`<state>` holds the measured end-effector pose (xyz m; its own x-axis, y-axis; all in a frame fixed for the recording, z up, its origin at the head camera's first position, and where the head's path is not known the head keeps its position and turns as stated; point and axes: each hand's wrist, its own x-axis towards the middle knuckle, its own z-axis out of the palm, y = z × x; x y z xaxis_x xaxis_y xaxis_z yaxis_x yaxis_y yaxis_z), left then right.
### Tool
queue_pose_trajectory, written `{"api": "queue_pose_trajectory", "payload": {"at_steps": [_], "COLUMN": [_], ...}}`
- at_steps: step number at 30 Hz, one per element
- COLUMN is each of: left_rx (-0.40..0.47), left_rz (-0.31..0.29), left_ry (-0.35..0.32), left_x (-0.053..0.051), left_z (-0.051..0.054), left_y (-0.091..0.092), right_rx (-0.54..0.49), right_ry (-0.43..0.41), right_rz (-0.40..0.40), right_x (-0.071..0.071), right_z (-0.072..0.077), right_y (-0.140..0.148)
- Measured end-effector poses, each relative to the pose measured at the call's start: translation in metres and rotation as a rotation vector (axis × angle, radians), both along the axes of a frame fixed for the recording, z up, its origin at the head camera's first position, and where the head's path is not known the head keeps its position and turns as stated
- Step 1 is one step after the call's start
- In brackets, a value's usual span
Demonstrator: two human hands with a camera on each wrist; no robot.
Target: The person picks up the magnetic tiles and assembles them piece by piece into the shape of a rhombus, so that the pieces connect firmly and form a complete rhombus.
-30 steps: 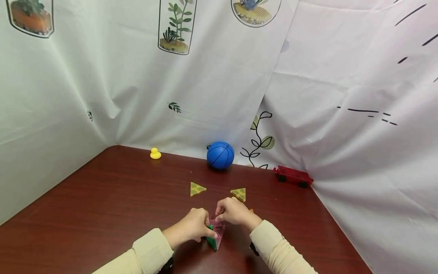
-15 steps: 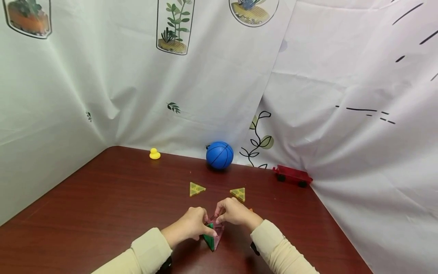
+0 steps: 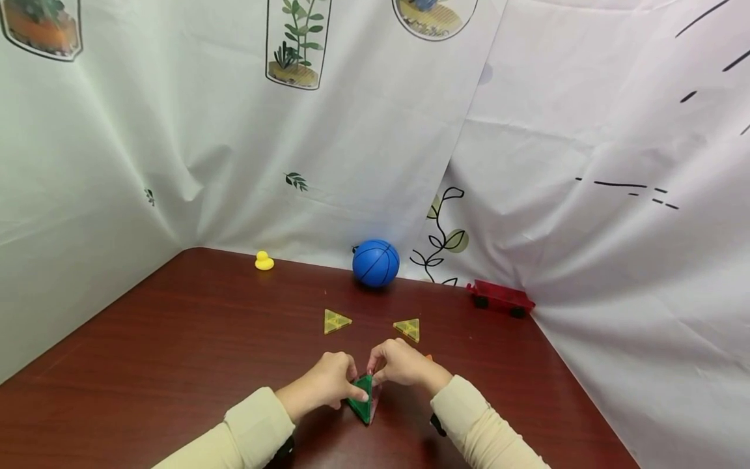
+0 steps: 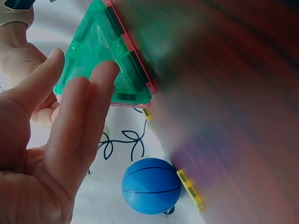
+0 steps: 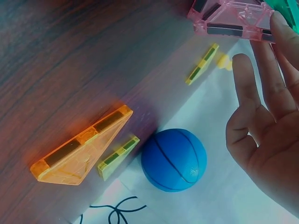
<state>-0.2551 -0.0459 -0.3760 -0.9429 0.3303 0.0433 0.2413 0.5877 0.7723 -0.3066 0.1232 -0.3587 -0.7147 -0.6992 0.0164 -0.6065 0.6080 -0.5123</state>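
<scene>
In the head view my left hand (image 3: pixel 328 381) holds a green triangular magnetic tile (image 3: pixel 362 407), its thumb against the tile's face. Pink triangular magnetic tiles (image 5: pixel 233 18) stand against the green one, forming a small upright shape with a peak. My right hand (image 3: pixel 404 363) pinches the pink tile near that peak. In the left wrist view the green tile faces the fingers and pink edges show along its sides. The inner side of the shape and some fingertips are hidden.
Two yellow triangular tiles (image 3: pixel 336 321) lie farther back. An orange tile (image 5: pixel 81 149) lies beside my right hand, mostly hidden in the head view. Along the back are a yellow rubber duck (image 3: pixel 264 261), a blue ball (image 3: pixel 375 263) and a red toy wagon (image 3: pixel 500 298).
The green tile has swung up and to the right against the pink tiles, and its face now shows more. Both hands stay almost in place.
</scene>
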Motion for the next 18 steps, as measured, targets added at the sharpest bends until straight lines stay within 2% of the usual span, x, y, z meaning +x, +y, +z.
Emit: {"api": "queue_pose_trajectory", "payload": {"at_steps": [11,18], "left_rx": [0.009,0.019], "left_rz": [0.020,0.015], "left_ry": [-0.041,-0.039], "left_x": [-0.001,0.000], "left_z": [0.000,0.000], "left_y": [-0.002,-0.002], "right_rx": [0.008,0.071], "right_ry": [-0.075,-0.050], "right_rz": [0.008,-0.015], "right_x": [-0.003,-0.010], "right_z": [0.007,0.012], "right_y": [0.001,0.002]}}
